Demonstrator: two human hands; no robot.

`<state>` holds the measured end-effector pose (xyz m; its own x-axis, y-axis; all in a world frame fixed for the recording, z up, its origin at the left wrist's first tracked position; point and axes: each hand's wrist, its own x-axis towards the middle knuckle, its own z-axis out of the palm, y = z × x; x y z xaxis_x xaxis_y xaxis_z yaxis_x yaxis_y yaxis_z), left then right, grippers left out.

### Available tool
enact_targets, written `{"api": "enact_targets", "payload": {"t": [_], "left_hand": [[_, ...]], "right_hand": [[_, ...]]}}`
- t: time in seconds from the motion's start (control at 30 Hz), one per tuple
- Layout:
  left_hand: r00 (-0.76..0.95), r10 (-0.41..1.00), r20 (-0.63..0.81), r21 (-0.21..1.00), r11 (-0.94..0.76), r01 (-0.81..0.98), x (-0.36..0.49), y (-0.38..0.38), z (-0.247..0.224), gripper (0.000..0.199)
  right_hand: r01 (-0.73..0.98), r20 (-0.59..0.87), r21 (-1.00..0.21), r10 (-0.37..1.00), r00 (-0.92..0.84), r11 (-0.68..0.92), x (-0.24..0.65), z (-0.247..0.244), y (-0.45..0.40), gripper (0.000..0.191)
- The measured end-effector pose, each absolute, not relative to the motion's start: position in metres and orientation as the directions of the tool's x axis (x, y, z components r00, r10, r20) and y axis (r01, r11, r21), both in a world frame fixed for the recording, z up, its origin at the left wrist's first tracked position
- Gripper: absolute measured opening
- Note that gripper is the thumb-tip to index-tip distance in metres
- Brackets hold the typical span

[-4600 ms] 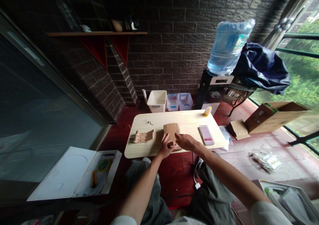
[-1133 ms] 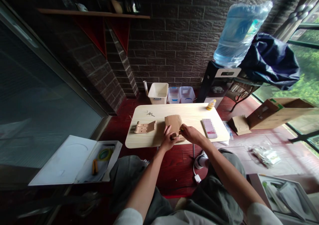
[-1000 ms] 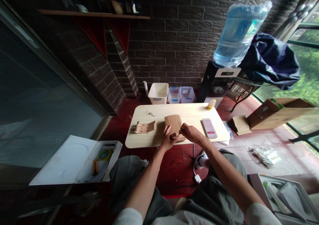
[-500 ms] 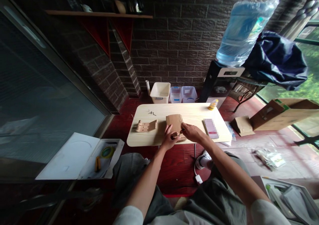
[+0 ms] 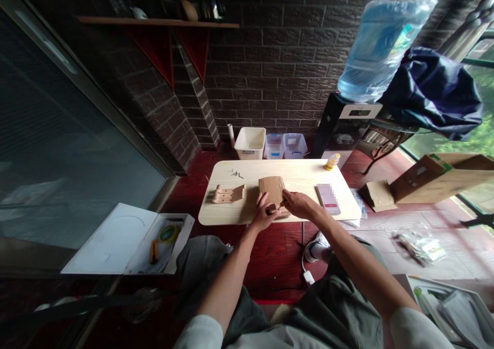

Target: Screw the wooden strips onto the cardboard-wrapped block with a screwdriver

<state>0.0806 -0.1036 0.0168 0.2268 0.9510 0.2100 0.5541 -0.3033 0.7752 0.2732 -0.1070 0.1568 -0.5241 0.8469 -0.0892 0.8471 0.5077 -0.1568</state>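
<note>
A brown wooden board [image 5: 272, 185] lies near the middle of the pale table [image 5: 301, 171]. At its near end, my left hand [image 5: 263, 214] is closed on a small wooden piece [image 5: 272, 207]. My right hand [image 5: 296, 205] is closed round a small dark tool, its tip close to that piece; the fingers hide most of the tool. To the left stands a wooden part with a bent end and several holes [image 5: 228, 194]. Behind it lie several small screws [image 5: 236, 174].
A phone [image 5: 328, 198] and a yellow-and-clear bottle [image 5: 332, 161] are on the table's right side. An open white box [image 5: 181, 246] is at the left. Bins [image 5: 250, 142] and a water dispenser [image 5: 343, 127] stand behind the table. Cardboard boxes [image 5: 428, 181] sit at the right.
The whole view has shifted slightly. Both hands stay at the near end of the board, with hardly any visible movement.
</note>
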Motion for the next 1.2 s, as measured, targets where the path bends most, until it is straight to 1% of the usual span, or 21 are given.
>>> {"api": "enact_targets", "payload": {"t": [0.2, 0.37, 0.47, 0.63, 0.77, 1.07, 1.2], "left_hand": [[0.218, 0.946, 0.241, 0.776, -0.323, 0.541, 0.080, -0.103, 0.014, 0.024], [0.220, 0.943, 0.251, 0.776, -0.332, 0.536, 0.081, -0.101, 0.008, 0.025], [0.220, 0.938, 0.268, 0.775, -0.345, 0.529, 0.081, -0.101, 0.005, 0.025], [0.210, 0.934, 0.290, 0.773, -0.358, 0.524, 0.083, -0.102, 0.004, 0.023], [0.196, 0.936, 0.292, 0.776, -0.352, 0.524, 0.084, -0.102, 0.004, 0.024], [0.190, 0.922, 0.338, 0.760, -0.387, 0.523, 0.085, -0.101, 0.002, 0.023], [0.176, 0.920, 0.351, 0.767, -0.391, 0.509, 0.085, -0.099, -0.003, 0.026]], "right_hand": [[0.858, -0.114, -0.157, 0.854, -0.507, 0.488, 0.275, 0.157, -0.107, 0.023], [0.822, -0.093, -0.168, 0.822, -0.563, 0.544, 0.272, 0.164, -0.110, 0.020], [0.807, -0.111, -0.166, 0.802, -0.586, 0.567, 0.271, 0.168, -0.107, 0.018], [0.812, -0.176, -0.107, 0.793, -0.583, 0.573, 0.267, 0.175, -0.098, 0.020], [0.813, -0.216, -0.057, 0.788, -0.577, 0.579, 0.266, 0.185, -0.095, 0.024], [0.801, -0.222, -0.002, 0.781, -0.584, 0.599, 0.262, 0.184, -0.092, 0.032], [0.758, -0.221, 0.009, 0.741, -0.634, 0.652, 0.261, 0.186, -0.086, 0.029]]}}
